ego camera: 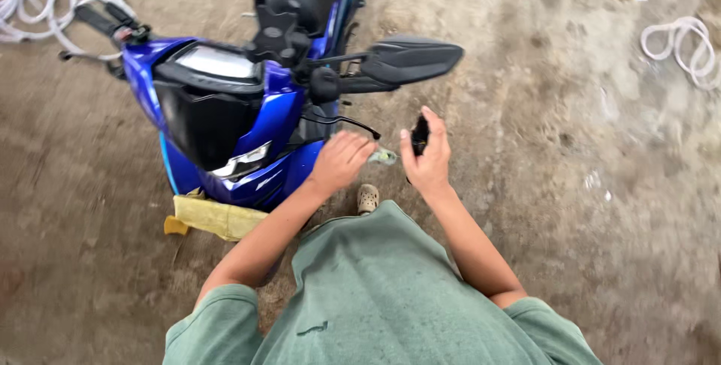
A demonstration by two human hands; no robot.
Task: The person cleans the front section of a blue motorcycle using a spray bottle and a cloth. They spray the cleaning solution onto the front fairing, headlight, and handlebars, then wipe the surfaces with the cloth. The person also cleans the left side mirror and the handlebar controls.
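Two bare hands are up in front of the blue scooter (pixel 263 121), glossy plastic panels curving around a dark matte dash and a pale headlamp lens. Left hand (pixel 339 159) sits just off the scooter's front fairing, fingers curled loosely down over a small pale-green rag (pixel 384 156); only a crumpled corner of it shows, so whether it's truly gripped I cannot tell. Right hand (pixel 428 161) hovers just right of that, closed around a small black object (pixel 420 135), smooth and narrow, its top poking above the thumb. Thin black brake lever (pixel 345 121) arcs right above the left knuckles, near but not touching. Higher up, the flat, angular black mirror (pixel 409 59) juts out to the scooter's right. Down by the scooter's front wheel lies a folded yellow cloth (pixel 214 217), soft and rumpled, touching the blue lower panel. A tan perforated clog (pixel 367 198) peeks out between the forearms. White hose (pixel 687 48) coils well to the scooter's right on rough, stained concrete floor (pixel 586 185), and another white coil (pixel 34 12) loops beyond the left handlebar. Open ground spreads wide on the scooter's right side; the left is tighter against the bodywork.
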